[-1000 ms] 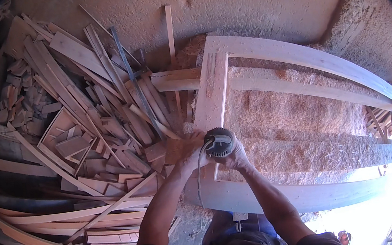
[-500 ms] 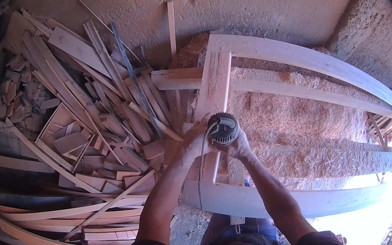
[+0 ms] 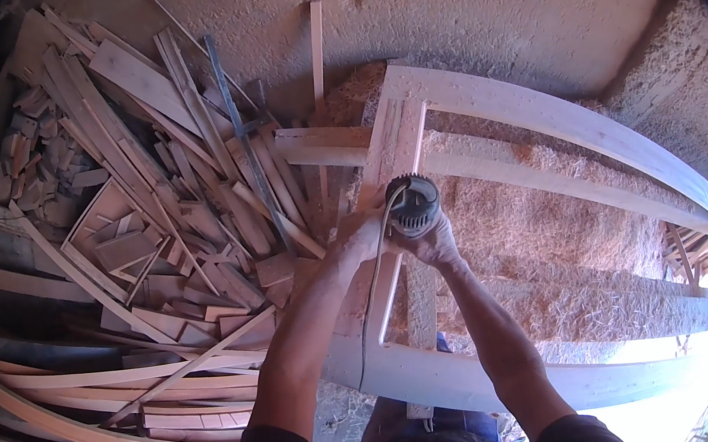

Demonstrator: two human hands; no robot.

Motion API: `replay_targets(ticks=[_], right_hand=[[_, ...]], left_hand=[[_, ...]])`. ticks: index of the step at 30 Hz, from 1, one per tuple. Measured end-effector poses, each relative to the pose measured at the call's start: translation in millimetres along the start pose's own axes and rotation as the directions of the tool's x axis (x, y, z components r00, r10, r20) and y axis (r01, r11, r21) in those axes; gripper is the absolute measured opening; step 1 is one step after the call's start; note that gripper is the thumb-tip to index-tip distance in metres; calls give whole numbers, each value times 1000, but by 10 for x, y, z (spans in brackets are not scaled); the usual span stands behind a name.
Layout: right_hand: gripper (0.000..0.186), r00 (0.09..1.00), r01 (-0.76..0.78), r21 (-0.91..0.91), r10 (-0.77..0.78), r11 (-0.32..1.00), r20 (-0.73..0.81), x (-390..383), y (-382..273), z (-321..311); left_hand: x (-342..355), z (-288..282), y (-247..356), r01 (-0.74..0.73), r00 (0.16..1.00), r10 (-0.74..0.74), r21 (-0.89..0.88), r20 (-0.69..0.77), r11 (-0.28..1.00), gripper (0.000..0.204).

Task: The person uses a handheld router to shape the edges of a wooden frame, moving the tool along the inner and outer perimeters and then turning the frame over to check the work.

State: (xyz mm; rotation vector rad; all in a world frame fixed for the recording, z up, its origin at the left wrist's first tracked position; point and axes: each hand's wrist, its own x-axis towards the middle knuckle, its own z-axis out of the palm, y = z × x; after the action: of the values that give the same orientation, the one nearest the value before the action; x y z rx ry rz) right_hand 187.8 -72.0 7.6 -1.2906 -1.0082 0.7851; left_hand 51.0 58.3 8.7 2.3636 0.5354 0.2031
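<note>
Both my hands grip a dark, round-topped corded power tool that looks like a router [image 3: 414, 206]. My left hand [image 3: 368, 235] closes round its left side, and my right hand [image 3: 438, 244] wraps its near right side. The tool rests over the inner edge of the left end board of a large pale wooden frame [image 3: 498, 93]; its base and cutter are hidden beneath the body and hands. A thin cord [image 3: 373, 303] runs from its top down past my left wrist and over the frame's near rail [image 3: 483, 383].
Wood shavings [image 3: 540, 205] lie heaped inside and under the frame, around supporting beams [image 3: 525, 164]. To the left spreads a big pile of offcuts and long boards [image 3: 147, 78], with curved wooden strips [image 3: 86, 426] nearer me. A rough wall [image 3: 468, 0] stands behind.
Both hands have moved the router a little away from me and slightly right, along the frame's inner edge. My view has shifted slightly.
</note>
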Motion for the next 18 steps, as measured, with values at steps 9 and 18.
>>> replay_targets(ticks=[9, 18], right_hand=[[78, 999, -29, -12, 30, 999, 15, 173, 16, -152], [76, 998, -43, 98, 39, 994, 48, -860, -196, 338]], left_hand=[[116, -3, 88, -108, 968, 121, 71, -221, 992, 41], [-1020, 262, 215, 16, 989, 37, 348, -144, 937, 98]])
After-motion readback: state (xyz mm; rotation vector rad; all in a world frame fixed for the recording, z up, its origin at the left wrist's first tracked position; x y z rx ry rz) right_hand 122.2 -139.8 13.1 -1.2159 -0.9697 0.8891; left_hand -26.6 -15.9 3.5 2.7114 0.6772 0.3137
